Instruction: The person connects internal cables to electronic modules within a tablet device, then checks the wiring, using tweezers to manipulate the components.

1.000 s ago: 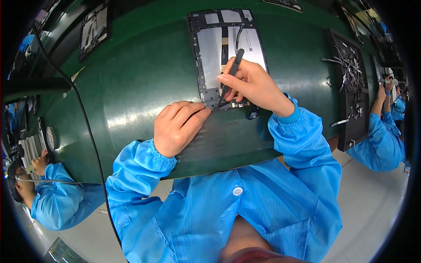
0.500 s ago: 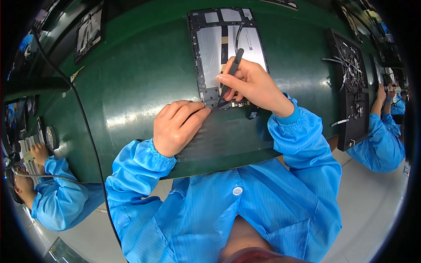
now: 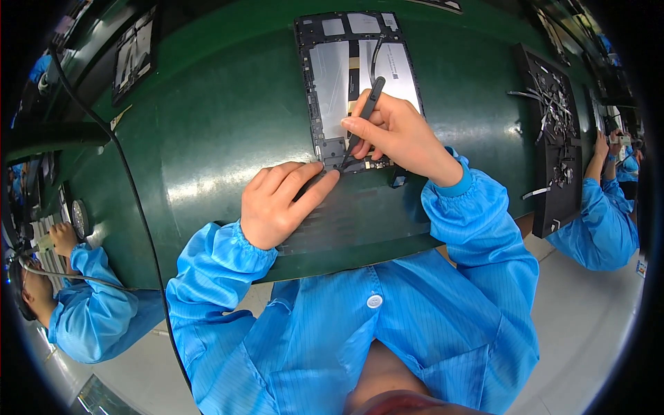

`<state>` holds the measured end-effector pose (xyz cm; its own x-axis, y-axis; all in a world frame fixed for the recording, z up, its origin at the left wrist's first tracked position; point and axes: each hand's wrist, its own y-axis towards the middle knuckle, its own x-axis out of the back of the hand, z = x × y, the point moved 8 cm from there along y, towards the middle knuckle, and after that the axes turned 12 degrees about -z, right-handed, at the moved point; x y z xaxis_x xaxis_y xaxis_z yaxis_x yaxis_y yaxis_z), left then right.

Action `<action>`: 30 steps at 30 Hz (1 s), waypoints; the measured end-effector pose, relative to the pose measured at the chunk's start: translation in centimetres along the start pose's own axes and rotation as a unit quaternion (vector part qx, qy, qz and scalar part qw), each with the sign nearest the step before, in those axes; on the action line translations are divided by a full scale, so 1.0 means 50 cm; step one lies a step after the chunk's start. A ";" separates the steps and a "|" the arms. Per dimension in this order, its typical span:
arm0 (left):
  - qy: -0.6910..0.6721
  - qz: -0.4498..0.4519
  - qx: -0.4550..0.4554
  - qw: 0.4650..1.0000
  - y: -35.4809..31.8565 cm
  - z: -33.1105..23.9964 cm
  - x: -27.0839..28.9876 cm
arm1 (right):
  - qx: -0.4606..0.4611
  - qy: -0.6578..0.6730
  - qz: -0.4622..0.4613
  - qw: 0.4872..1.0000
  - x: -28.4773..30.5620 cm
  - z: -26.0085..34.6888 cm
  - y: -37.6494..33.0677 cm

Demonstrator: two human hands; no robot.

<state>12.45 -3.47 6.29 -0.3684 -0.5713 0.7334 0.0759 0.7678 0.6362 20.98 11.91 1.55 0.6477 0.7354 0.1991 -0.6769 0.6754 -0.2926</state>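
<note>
An opened tablet frame [image 3: 329, 83] with silver panels and a black centre strip lies on the green table, its long side running away from me. My right hand [image 3: 398, 135] is closed around black tweezers [image 3: 371, 104], held like a pen. Their tips point down at the frame's near edge, left of its middle; the exact contact is too small to make out. A dark cable [image 3: 375, 59] lies over the frame's far half. My left hand [image 3: 277, 204] has its fingers apart, fingertips on the frame's near left corner, close to the tweezer tips.
A small black block [image 3: 399, 178] sits by the frame's near right corner. On the right stands a black tray [image 3: 559, 207] of loose cables and small parts. Another device [image 3: 135, 55] lies far left, near a hanging black cable [image 3: 142, 200]. Co-workers in blue sleeves [image 3: 97, 304] sit on both sides.
My left index finger has slid slightly right along the frame's near edge, toward the tweezer tips. The far-left device has shifted slightly left. My right hand has hardly moved.
</note>
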 end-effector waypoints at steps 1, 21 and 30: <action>0.006 0.006 -0.003 1.000 0.000 0.000 -0.002 | 0.000 0.000 0.001 1.000 0.000 0.001 0.001; 0.050 0.035 -0.022 0.998 0.000 -0.018 0.013 | 0.074 -0.031 0.002 0.997 -0.013 0.019 -0.002; 0.024 0.036 0.010 0.999 0.005 -0.021 0.003 | 0.103 -0.005 -0.002 0.995 -0.001 0.034 -0.015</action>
<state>13.36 -3.68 6.80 -0.3176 -0.5270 0.7883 0.0817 0.8130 0.5765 20.89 11.45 3.35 0.6479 0.7326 0.2087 -0.7324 0.6744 -0.0935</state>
